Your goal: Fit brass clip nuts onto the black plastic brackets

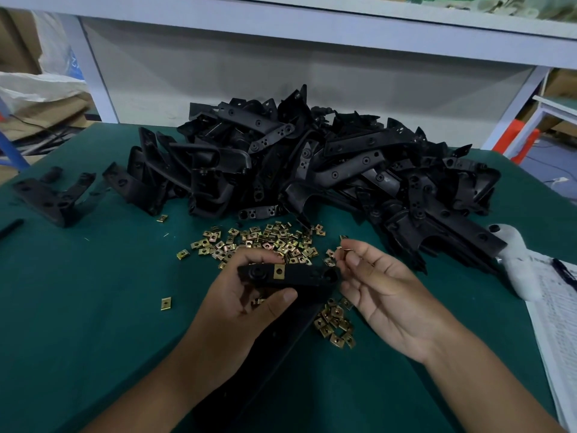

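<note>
My left hand [249, 292] covers the near side of the bracket [290, 276] I'm holding, and its long lower arm runs down toward 6 o'clock into shadow where I can't make out its end. The small thing pinched in my right hand [384, 295] is too tiny to tell for certain. At 3 o'clock the paper sheet [559, 323] is cut off by the edge, its print too blurred to read.
</note>
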The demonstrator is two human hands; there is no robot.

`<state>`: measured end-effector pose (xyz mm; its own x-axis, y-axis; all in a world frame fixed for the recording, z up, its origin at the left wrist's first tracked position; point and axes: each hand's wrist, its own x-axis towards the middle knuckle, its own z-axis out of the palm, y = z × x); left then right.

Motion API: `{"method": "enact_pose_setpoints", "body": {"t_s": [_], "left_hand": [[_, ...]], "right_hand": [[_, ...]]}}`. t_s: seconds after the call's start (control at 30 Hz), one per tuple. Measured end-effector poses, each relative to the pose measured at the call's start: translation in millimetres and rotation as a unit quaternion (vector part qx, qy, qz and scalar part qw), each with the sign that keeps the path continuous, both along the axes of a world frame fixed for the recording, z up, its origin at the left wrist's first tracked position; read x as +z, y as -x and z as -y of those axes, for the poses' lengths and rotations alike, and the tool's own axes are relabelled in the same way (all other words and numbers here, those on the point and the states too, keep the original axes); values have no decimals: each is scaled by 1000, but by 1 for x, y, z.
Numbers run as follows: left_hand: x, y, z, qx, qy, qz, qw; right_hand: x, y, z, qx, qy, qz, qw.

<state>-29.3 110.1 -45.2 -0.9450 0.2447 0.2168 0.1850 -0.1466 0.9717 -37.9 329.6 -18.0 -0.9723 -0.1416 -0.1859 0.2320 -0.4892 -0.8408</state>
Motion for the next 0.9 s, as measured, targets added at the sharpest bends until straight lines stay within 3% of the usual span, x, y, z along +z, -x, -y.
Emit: {"method": "enact_pose_setpoints", "body": {"t_s": [0.9], "left_hand": [[0, -6, -3, -2, 58, -14, 998]], "right_hand": [[6, -6, 2, 10, -104, -86, 991]]}}
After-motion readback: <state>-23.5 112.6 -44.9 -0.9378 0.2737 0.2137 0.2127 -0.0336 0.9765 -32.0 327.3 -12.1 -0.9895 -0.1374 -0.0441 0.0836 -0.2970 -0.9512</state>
